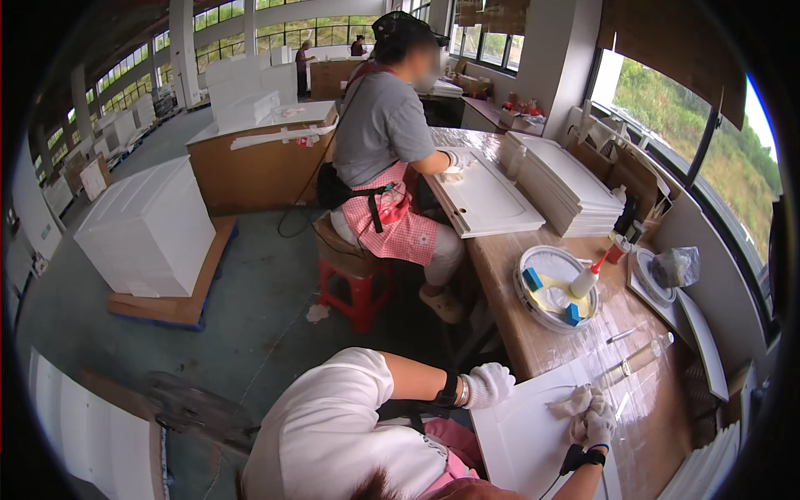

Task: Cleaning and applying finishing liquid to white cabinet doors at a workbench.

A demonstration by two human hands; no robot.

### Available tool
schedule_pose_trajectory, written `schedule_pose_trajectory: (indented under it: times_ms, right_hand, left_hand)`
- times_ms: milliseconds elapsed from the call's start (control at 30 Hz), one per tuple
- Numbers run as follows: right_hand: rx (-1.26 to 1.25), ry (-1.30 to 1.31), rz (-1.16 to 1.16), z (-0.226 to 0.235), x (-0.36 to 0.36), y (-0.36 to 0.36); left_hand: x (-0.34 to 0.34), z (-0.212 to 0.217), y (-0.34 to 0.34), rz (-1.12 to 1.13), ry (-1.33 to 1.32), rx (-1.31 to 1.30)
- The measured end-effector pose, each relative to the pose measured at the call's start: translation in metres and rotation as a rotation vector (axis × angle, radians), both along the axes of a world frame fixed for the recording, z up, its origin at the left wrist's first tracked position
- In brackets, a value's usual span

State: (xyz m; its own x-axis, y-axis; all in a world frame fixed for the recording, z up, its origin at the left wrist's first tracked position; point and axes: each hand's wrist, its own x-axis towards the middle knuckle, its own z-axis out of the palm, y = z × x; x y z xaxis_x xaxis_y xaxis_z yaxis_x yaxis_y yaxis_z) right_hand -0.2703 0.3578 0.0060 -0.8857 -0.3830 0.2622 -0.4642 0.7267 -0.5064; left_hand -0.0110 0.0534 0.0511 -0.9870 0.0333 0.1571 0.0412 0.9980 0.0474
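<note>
A white panel (533, 425), like a cabinet door, lies on the table in front of me. My left hand (489, 385), in a white knit glove, grips the panel's far left corner with its fingers curled. My right hand (600, 422), gloved too, is closed on a crumpled pale cloth (573, 406) pressed on the panel's surface. Just beyond the panel lie a clear caulk tube (637, 360) and a small pen-like tool (621, 335). Farther off, a round white lid (542, 312) carries blue blocks (532, 278) and a white squeeze bottle (585, 281) with a red tip.
A co-worker (387, 125) on a red stool (357, 292) handles another white panel (492, 200) across the table. Beside it rises a stack of panels (575, 187). More panels (708, 467) stand at the lower right. Left, a wrapped white stack (150, 229) sits on a pallet.
</note>
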Motion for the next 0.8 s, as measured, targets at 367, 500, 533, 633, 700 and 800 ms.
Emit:
schedule_pose_trajectory:
  times_ms: [367, 500, 533, 633, 700, 800]
  right_hand:
    - [-0.120, -0.297, -0.024, 0.007, 0.003, -0.005]
    - [-0.097, -0.226, -0.013, 0.014, 0.011, -0.007]
    - [-0.078, -0.195, 0.001, 0.014, 0.012, -0.007]
    - [-0.073, -0.173, -0.016, 0.017, 0.015, -0.007]
    - [-0.099, -0.216, -0.028, 0.005, 0.002, 0.003]
    - [-0.077, -0.180, -0.012, 0.017, 0.012, -0.010]
  left_hand:
    - [-0.006, -0.004, 0.000, -0.063, 0.018, -0.075]
    - [-0.007, -0.004, 0.000, -0.083, 0.035, -0.112]
    - [-0.006, -0.005, 0.000, -0.087, 0.035, -0.106]
    - [-0.003, -0.003, 0.001, -0.087, 0.017, -0.090]
    - [-0.002, 0.002, 0.005, -0.091, 0.000, -0.080]
    - [0.003, 0.002, 0.004, -0.030, -0.023, -0.070]
